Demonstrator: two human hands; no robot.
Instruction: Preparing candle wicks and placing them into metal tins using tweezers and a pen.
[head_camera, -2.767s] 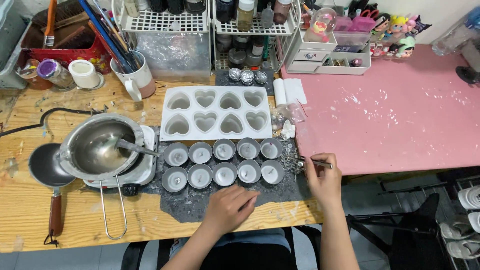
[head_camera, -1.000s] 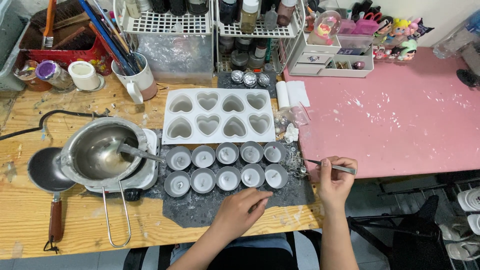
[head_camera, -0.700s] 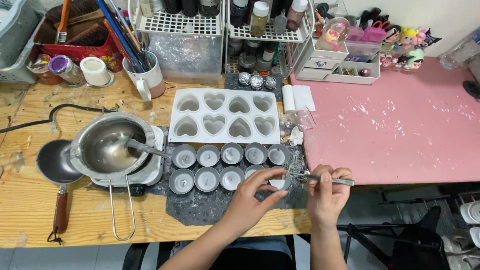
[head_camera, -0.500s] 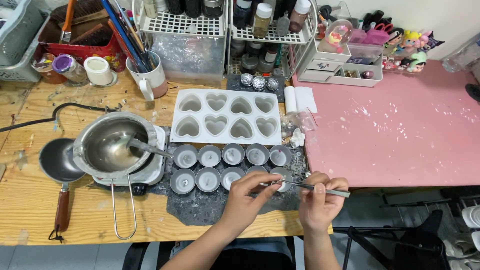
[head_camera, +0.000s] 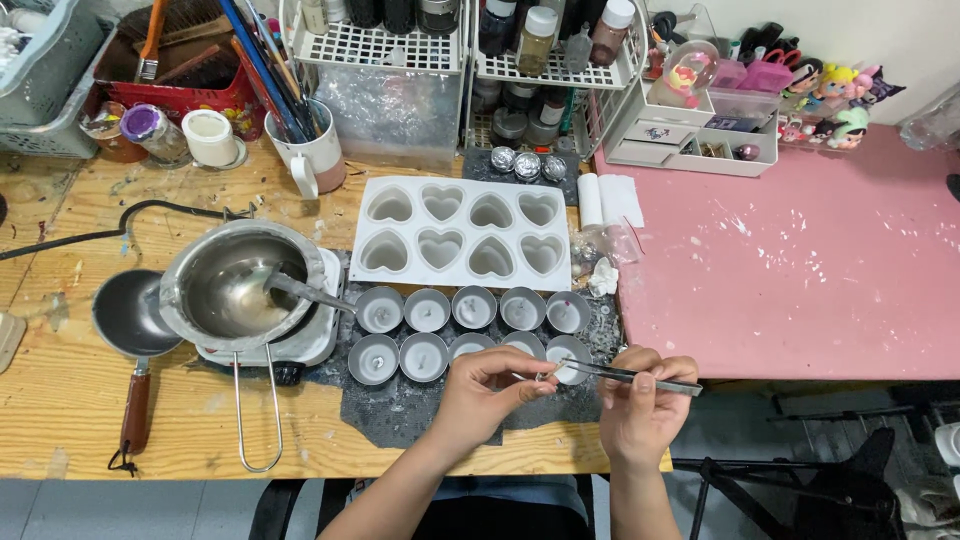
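My right hand (head_camera: 642, 400) grips metal tweezers (head_camera: 640, 376), tips pointing left over the front row of small round metal cups (head_camera: 427, 310) on a dark mat (head_camera: 400, 410). My left hand (head_camera: 487, 385) is pinched at the tweezer tips, fingers closed on something tiny that I cannot make out, just above the front-right cups. Both hands meet near the table's front edge. Behind the cups lies a white heart-shaped mould tray (head_camera: 459, 233).
A metal pouring pot (head_camera: 240, 285) with a spoon sits on a small hotplate (head_camera: 300, 345) at left, beside a small pan (head_camera: 130, 320). A mug of brushes (head_camera: 312, 150), jars and wire racks (head_camera: 385, 45) line the back. A pink mat (head_camera: 810, 270) covers the right side.
My right hand brought the tweezers leftward from the table's right edge to the cups. My left hand rose off the mat and pinched at the tweezer tips.
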